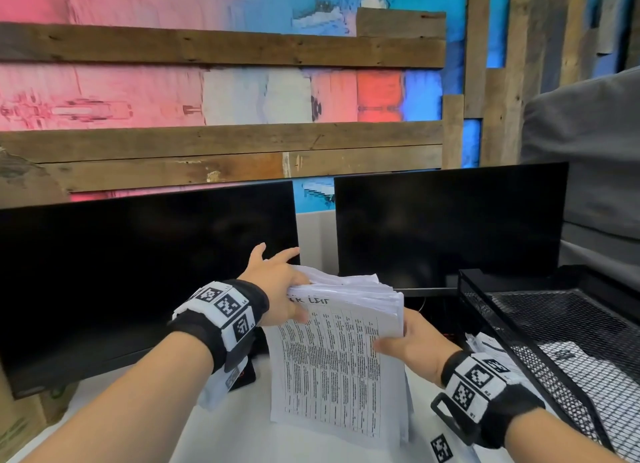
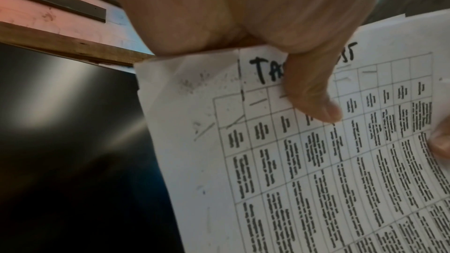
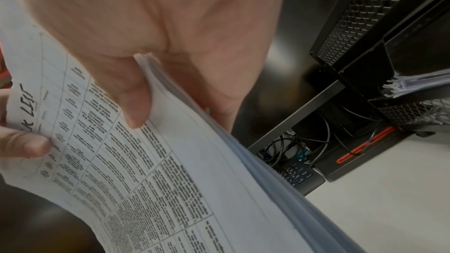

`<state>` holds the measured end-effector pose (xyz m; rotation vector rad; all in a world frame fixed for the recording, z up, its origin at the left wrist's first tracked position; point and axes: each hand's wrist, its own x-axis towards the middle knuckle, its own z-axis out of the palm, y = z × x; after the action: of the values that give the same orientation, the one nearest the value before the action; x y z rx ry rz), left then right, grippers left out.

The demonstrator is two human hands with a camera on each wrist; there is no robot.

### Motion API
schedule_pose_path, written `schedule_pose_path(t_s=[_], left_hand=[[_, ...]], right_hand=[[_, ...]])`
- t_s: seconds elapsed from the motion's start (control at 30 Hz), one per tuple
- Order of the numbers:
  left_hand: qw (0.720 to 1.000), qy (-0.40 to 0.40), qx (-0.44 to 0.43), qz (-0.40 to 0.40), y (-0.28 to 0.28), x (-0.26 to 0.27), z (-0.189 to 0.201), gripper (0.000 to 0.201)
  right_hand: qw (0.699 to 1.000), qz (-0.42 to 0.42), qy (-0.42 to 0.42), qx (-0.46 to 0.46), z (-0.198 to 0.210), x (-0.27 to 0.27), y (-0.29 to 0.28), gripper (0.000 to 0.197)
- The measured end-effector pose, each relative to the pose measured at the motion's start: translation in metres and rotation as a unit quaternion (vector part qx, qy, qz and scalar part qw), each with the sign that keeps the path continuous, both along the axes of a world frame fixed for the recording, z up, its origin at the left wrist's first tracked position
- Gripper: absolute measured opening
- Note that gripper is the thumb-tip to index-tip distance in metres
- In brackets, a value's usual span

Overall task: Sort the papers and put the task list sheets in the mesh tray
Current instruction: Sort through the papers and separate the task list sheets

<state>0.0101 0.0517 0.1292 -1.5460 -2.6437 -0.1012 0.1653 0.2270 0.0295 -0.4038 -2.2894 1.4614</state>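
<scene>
The head view looks forward and down from above; both wrist views sit close, sharing the white gridded task-list sheet (image 1: 332, 365) at frame centre.

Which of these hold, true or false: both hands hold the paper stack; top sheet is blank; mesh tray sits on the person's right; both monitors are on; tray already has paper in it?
1. Both hands hold the paper stack: true. The left hand grips its top corner, the right hand its side edge.
2. The top sheet is blank: false. It carries a printed grid and a handwritten heading.
3. The mesh tray sits on the person's right: true.
4. Both monitors are on: false. The left monitor and right monitor are dark.
5. The tray already holds paper: true.
</scene>
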Motion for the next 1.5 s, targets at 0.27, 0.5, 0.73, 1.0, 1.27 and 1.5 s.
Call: schedule_pose_path(t_s=[0.27, 0.5, 0.73, 1.0, 1.27, 1.5], left_hand=[[1.000, 0.013, 0.010, 0.010, 0.010, 0.006, 0.003, 0.015], [1.000, 0.024, -0.001, 0.003, 0.011, 0.008, 0.002, 0.024], [1.000, 0.028, -0.005, -0.009, 0.009, 0.009, 0.000, 0.027], [1.000, 0.012, -0.007, -0.006, 0.004, 0.004, 0.000, 0.012], [0.989, 0.071, -0.015, 0.128, -0.036, -0.026, 0.015, 0.013], [0.962, 0.084, 0.006, 0.259, -0.081, -0.044, 0.014, 0.012]], right_hand=[[0.996, 0.044, 0.064, -0.044, 0.017, 0.012, 0.001, 0.050], [0.992, 0.034, 0.099, -0.075, 0.059, 0.001, -0.002, 0.015], [0.996, -0.044, 0.082, 0.007, 0.051, 0.008, 0.009, 0.049], [0.970, -0.115, 0.002, 0.212, 0.037, -0.008, 0.004, 0.032], [0.964, -0.229, 0.044, 0.130, 0.031, 0.004, 0.016, 0.012], [0.964, -0.235, 0.037, 0.122, 0.035, 0.031, 0.009, 0.012]])
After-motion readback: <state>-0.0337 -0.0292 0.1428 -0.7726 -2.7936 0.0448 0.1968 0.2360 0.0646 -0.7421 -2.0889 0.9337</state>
